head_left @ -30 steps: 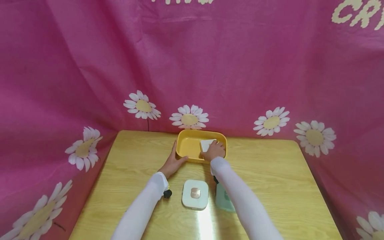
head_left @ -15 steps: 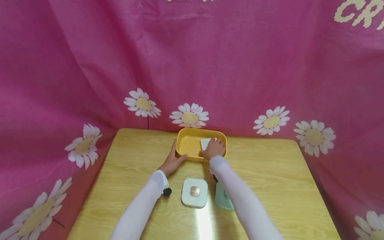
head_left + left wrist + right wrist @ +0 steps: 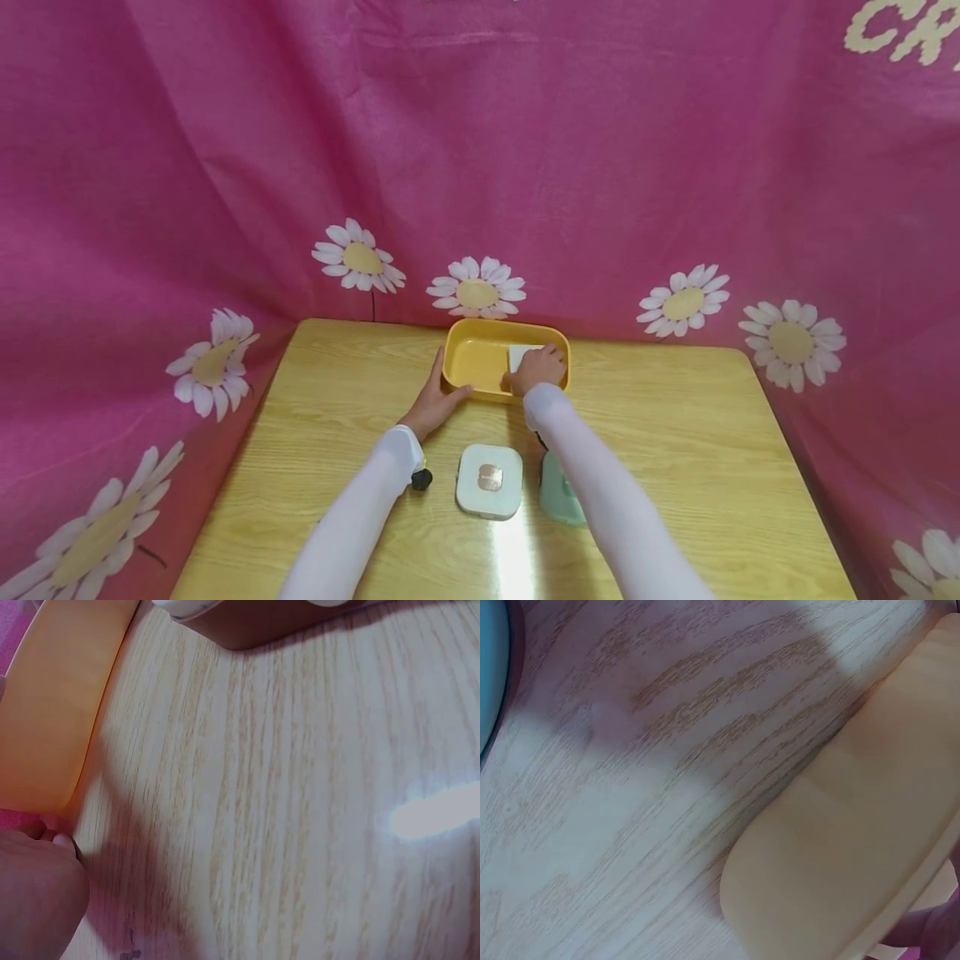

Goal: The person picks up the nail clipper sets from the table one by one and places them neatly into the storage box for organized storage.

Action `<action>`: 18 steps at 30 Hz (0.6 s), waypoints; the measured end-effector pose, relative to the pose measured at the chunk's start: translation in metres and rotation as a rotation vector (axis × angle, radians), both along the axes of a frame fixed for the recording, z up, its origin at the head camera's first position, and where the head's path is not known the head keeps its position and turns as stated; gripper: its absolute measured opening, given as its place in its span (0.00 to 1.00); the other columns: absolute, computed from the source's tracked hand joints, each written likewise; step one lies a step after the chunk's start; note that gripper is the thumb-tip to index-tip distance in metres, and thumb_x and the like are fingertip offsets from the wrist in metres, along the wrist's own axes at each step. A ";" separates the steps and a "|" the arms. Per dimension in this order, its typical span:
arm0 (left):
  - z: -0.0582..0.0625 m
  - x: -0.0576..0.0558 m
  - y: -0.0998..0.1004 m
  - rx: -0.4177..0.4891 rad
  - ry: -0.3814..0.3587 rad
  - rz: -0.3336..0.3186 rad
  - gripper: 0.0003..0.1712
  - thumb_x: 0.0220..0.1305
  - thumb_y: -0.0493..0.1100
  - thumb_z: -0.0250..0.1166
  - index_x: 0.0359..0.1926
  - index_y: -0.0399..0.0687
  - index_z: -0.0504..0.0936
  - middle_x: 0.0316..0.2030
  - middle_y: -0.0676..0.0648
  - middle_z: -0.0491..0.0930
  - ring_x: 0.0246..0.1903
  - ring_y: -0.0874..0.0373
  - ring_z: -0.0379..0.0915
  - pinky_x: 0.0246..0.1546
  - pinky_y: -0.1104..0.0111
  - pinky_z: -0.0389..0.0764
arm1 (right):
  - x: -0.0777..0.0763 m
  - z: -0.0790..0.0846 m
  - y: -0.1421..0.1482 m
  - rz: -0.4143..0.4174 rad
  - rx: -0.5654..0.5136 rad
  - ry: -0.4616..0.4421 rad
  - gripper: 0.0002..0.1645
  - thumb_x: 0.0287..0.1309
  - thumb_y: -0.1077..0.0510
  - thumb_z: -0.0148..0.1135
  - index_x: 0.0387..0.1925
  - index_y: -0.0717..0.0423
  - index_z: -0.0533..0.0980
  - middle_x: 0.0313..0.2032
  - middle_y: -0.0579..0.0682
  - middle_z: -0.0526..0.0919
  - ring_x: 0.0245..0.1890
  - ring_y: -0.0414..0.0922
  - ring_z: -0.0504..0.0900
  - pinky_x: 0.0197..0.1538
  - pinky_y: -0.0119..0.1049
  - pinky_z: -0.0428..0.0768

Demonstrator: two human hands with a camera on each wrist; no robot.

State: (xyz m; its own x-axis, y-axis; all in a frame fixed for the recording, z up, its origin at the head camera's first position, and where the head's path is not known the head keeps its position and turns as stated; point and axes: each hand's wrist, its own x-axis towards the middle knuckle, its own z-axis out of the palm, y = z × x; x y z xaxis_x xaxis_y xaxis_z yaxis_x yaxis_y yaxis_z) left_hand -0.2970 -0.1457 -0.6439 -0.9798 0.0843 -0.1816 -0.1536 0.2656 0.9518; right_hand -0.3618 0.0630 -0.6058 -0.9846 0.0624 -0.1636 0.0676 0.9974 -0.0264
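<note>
In the head view a yellow rectangular bin (image 3: pixel 474 360) stands at the table's back edge. My left hand (image 3: pixel 433 406) rests against its front left corner, the thumb along the front wall and the fingers straight up the left side. Inside the bin my right hand (image 3: pixel 538 367) holds a white square flat thing (image 3: pixel 516 357) near the right end, thumb at its left and fingers over the far side. The hand covers most of it. The right wrist view has the bin's outer wall (image 3: pixel 840 825) and only part of the fingers (image 3: pixel 930 930).
A white rounded square case (image 3: pixel 490 481) with a copper-coloured label lies in front of the bin. To its right a green case (image 3: pixel 558 492) is partly hidden under the right sleeve (image 3: pixel 600 492). A pink curtain (image 3: pixel 480 167) with daisies hangs behind the table.
My right hand and the white square thing have shifted slightly right inside the bin, and the fingers have drawn in. The left hand stays at the corner.
</note>
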 end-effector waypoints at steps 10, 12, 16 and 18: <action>0.001 0.002 0.001 0.039 0.010 0.008 0.60 0.71 0.50 0.70 0.86 0.63 0.35 0.85 0.45 0.42 0.83 0.44 0.39 0.81 0.45 0.42 | 0.000 0.003 -0.001 -0.019 0.020 -0.055 0.50 0.57 0.26 0.64 0.54 0.70 0.80 0.53 0.72 0.73 0.51 0.61 0.76 0.50 0.51 0.81; 0.000 0.002 0.001 0.041 0.012 0.007 0.59 0.71 0.49 0.70 0.86 0.62 0.36 0.85 0.46 0.42 0.83 0.45 0.39 0.81 0.46 0.42 | 0.000 0.002 0.000 -0.026 0.016 -0.050 0.50 0.57 0.25 0.64 0.53 0.70 0.80 0.53 0.72 0.73 0.50 0.62 0.77 0.49 0.51 0.82; -0.002 0.000 0.002 0.057 0.024 0.015 0.59 0.71 0.48 0.70 0.86 0.61 0.37 0.85 0.47 0.42 0.83 0.47 0.38 0.81 0.47 0.42 | -0.001 0.001 0.002 -0.028 0.003 -0.033 0.52 0.55 0.24 0.66 0.52 0.70 0.81 0.52 0.73 0.75 0.49 0.62 0.78 0.49 0.51 0.83; -0.002 0.000 0.002 0.068 0.026 0.017 0.59 0.71 0.47 0.70 0.86 0.61 0.37 0.85 0.47 0.42 0.83 0.47 0.38 0.81 0.47 0.42 | -0.001 0.002 0.003 -0.030 0.002 -0.037 0.51 0.55 0.25 0.65 0.53 0.70 0.80 0.51 0.73 0.75 0.48 0.62 0.79 0.48 0.51 0.84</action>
